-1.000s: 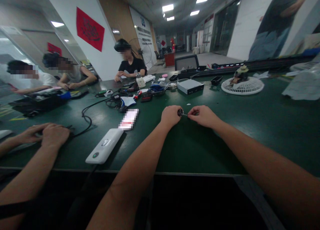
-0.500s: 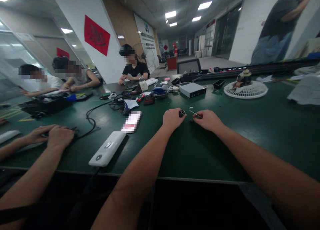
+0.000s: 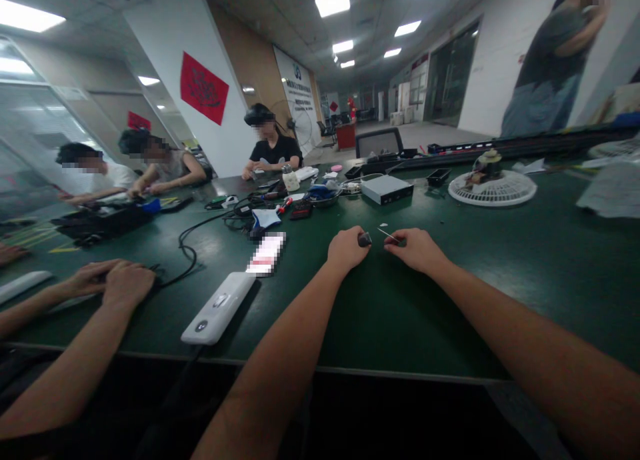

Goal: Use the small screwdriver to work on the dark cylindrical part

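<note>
My left hand [image 3: 347,249] is closed around a small dark cylindrical part [image 3: 364,240] with a light, shiny end facing right. Just to its right, my right hand [image 3: 416,249] pinches a thin pale rod [image 3: 386,234] whose tip points up and left toward the dark part. A small gap separates the rod's tip from that part. Both hands are held low over the green table [image 3: 400,327]. On the table just beyond them lies a tiny white scrap [image 3: 383,225]. The exact kind of either held thing is too small to make out.
A white power bank [image 3: 220,308] and a lit phone [image 3: 267,253] lie to the left, near a co-worker's hands [image 3: 125,283]. Farther back are a grey metal box [image 3: 387,189], a white fan grille [image 3: 493,188], cables and a blue-white cloth [image 3: 266,218].
The camera view has tilted up slightly, so the scene sits lower. My left hand has turned the dark part a little. The gap between my hands is slightly wider.
</note>
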A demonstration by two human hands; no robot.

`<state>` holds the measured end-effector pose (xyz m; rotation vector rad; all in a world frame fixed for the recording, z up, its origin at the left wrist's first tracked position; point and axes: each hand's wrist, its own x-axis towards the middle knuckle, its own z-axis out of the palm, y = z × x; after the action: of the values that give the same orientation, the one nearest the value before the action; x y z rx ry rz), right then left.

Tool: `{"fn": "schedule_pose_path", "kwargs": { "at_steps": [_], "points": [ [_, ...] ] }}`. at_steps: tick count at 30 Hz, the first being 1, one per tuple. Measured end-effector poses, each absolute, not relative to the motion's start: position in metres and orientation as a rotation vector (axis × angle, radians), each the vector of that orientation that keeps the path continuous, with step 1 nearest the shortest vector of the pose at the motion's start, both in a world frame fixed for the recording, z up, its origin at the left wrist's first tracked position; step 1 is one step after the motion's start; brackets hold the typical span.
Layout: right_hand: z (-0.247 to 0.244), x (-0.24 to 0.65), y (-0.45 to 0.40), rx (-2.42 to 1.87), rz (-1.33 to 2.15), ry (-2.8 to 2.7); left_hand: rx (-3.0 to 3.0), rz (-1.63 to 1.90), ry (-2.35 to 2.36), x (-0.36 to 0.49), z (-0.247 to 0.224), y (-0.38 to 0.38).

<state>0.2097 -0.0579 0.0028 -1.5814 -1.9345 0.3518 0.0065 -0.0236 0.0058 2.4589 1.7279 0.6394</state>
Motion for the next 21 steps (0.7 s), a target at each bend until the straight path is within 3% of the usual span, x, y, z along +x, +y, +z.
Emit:
{"fn": "schedule_pose_path", "kwargs": {
  "at_steps": [10, 21],
  "points": [
    [0.006, 0.209, -0.058, -1.507, 0.333, -1.838, 2.709, 0.622, 1.242, 0.012, 0.012, -0.031],
    [0.005, 0.212, -0.056, -1.513, 0.423, -1.824, 2.753, 0.620, 1.246, 0.013, 0.016, -0.034]
  ]
}}
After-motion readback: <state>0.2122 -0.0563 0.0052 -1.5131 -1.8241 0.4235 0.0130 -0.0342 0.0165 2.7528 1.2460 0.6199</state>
